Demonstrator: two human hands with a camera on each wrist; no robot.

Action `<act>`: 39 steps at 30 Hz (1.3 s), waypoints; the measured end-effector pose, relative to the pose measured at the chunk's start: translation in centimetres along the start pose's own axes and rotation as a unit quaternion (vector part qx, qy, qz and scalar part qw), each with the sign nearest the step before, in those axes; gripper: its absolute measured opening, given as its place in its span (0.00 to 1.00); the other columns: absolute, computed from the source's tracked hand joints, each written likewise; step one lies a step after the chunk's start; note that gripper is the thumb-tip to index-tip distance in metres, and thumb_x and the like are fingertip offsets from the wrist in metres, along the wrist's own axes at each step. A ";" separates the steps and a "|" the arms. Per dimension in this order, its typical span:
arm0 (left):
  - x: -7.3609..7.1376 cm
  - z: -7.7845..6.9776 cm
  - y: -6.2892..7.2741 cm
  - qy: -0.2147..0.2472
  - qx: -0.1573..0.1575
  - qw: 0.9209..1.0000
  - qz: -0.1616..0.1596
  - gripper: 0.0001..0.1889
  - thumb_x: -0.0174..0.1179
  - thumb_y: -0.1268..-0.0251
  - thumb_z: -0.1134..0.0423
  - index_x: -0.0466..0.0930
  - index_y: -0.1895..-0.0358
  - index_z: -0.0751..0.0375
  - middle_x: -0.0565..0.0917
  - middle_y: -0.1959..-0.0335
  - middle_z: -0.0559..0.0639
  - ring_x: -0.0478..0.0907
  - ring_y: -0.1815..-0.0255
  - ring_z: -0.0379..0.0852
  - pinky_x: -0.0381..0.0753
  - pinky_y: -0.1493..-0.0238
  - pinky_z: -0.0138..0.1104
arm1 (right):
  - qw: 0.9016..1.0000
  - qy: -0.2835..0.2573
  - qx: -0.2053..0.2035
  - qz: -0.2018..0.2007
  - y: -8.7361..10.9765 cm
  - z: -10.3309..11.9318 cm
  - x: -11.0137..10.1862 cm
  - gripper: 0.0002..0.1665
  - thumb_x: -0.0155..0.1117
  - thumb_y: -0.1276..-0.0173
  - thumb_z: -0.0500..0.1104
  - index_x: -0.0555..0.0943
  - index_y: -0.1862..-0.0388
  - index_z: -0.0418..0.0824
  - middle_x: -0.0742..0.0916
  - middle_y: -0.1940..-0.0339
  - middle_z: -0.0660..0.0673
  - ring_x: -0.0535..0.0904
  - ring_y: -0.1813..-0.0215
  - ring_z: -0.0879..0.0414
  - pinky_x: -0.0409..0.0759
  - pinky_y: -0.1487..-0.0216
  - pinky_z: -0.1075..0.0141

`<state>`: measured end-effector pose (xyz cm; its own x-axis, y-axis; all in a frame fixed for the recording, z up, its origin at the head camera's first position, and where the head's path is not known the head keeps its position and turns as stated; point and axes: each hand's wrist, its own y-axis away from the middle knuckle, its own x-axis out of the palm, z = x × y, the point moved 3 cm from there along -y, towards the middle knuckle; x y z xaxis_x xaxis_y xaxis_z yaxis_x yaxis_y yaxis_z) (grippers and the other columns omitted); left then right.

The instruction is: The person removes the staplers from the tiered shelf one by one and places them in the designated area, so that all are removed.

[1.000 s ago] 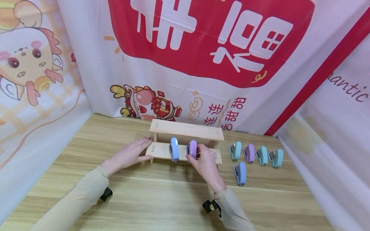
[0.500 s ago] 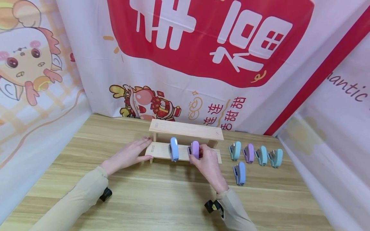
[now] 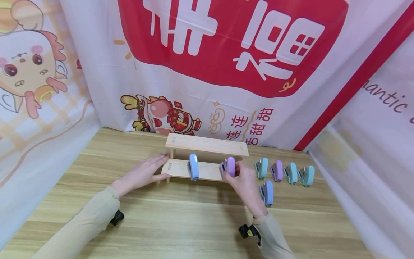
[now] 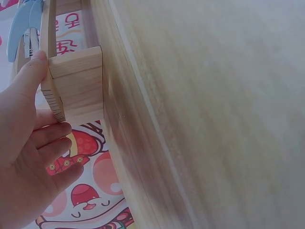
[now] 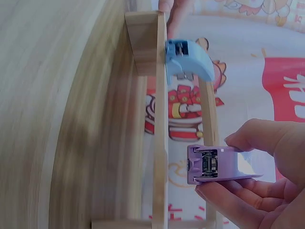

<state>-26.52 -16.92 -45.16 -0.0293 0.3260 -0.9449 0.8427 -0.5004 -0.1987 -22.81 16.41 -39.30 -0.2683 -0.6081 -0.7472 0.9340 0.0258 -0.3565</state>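
My right hand [image 3: 244,180] pinches a purple mini stapler [image 3: 230,166] between thumb and fingers, over the right part of the lower board of a two-step wooden shelf [image 3: 178,168]. In the right wrist view a small gap separates this purple stapler [image 5: 224,163] from the lower board. A blue stapler [image 3: 193,167] stands on the lower board, left of the purple one. My left hand [image 3: 142,176] rests against the shelf's left end. Its thumb touches the lower board's front edge and its fairly straight fingers reach along the end, as the left wrist view shows.
Right of the shelf, a row of teal [image 3: 261,168] and purple [image 3: 276,170] staplers stands on the wooden table [image 3: 181,226], with a blue stapler [image 3: 266,193] in front. The upper board [image 3: 207,143] rises behind, near a printed cloth [image 3: 213,79].
My right hand has carried the purple stapler to the right along the lower board, away from the blue stapler. The left hand stays against the shelf's end.
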 end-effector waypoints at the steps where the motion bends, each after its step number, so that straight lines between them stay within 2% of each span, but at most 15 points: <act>1: 0.0 0.0 0.0 0.001 -0.001 1.000 0.001 0.41 0.61 0.33 0.43 0.63 0.27 0.69 0.66 0.27 0.68 0.66 0.26 0.64 0.68 0.27 0.59 | 1.000 0.001 0.002 -0.003 0.0 -0.2 -0.3 0.19 0.75 0.45 0.42 0.81 0.59 0.33 0.89 0.67 0.39 0.85 0.67 0.52 0.87 0.68 0.66; 6: 0.1 0.1 0.0 0.003 -0.007 1.000 0.008 0.42 0.60 0.33 0.42 0.63 0.27 0.69 0.66 0.26 0.68 0.65 0.26 0.64 0.67 0.27 0.59 | 1.000 0.005 0.021 -0.011 0.3 -1.6 -2.0 0.19 0.74 0.45 0.42 0.82 0.57 0.33 0.89 0.66 0.39 0.86 0.66 0.51 0.87 0.67 0.65; 12: 0.0 0.1 -0.1 0.006 -0.012 1.000 0.018 0.42 0.60 0.33 0.41 0.62 0.26 0.68 0.65 0.25 0.67 0.64 0.25 0.64 0.67 0.27 0.59 | 0.999 0.025 0.042 -0.024 0.7 -3.3 -3.9 0.20 0.73 0.44 0.41 0.81 0.57 0.31 0.89 0.63 0.35 0.87 0.64 0.47 0.89 0.62 0.58; 19: -0.1 0.0 -0.1 0.005 -0.008 1.000 0.013 0.42 0.60 0.33 0.40 0.63 0.27 0.69 0.65 0.26 0.68 0.64 0.25 0.65 0.67 0.27 0.59 | 0.996 0.036 0.074 -0.033 1.4 -4.8 -5.8 0.21 0.73 0.43 0.41 0.80 0.56 0.29 0.89 0.62 0.32 0.87 0.62 0.45 0.90 0.60 0.54; 24: 0.0 0.0 0.0 0.007 -0.011 1.000 0.017 0.42 0.60 0.33 0.41 0.62 0.26 0.69 0.65 0.26 0.67 0.64 0.25 0.64 0.66 0.26 0.59 | 0.993 0.051 0.100 -0.042 1.8 -6.1 -7.2 0.21 0.71 0.41 0.41 0.79 0.54 0.29 0.88 0.61 0.31 0.86 0.61 0.44 0.89 0.61 0.53; 32: -0.1 0.0 -0.1 0.010 -0.012 1.000 0.015 0.42 0.60 0.33 0.41 0.62 0.26 0.68 0.65 0.26 0.67 0.64 0.25 0.64 0.67 0.27 0.59 | 0.990 0.075 0.099 -0.074 2.6 -8.5 -9.1 0.22 0.73 0.43 0.40 0.79 0.55 0.26 0.88 0.63 0.28 0.86 0.64 0.42 0.89 0.66 0.55; 35: 0.0 0.0 -0.1 0.010 -0.015 1.000 0.020 0.42 0.60 0.33 0.41 0.61 0.26 0.68 0.64 0.25 0.67 0.63 0.24 0.64 0.66 0.26 0.59 | 0.989 0.075 0.110 -0.070 3.0 -9.3 -9.6 0.22 0.73 0.43 0.39 0.79 0.55 0.26 0.87 0.62 0.28 0.86 0.64 0.42 0.88 0.69 0.59; 39: 0.0 0.0 -0.1 0.009 -0.015 1.000 0.022 0.42 0.60 0.33 0.41 0.61 0.26 0.68 0.64 0.25 0.67 0.63 0.24 0.64 0.65 0.25 0.59 | 0.986 0.080 0.131 -0.062 3.4 -10.4 -10.0 0.22 0.72 0.42 0.40 0.78 0.54 0.26 0.87 0.61 0.27 0.86 0.63 0.42 0.88 0.67 0.59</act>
<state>-26.61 -16.86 -45.11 0.0177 0.3185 -0.9478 0.8589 -0.4901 -0.1487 -19.39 30.84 -38.84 -0.3989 -0.4607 -0.7929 0.9148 -0.2604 -0.3089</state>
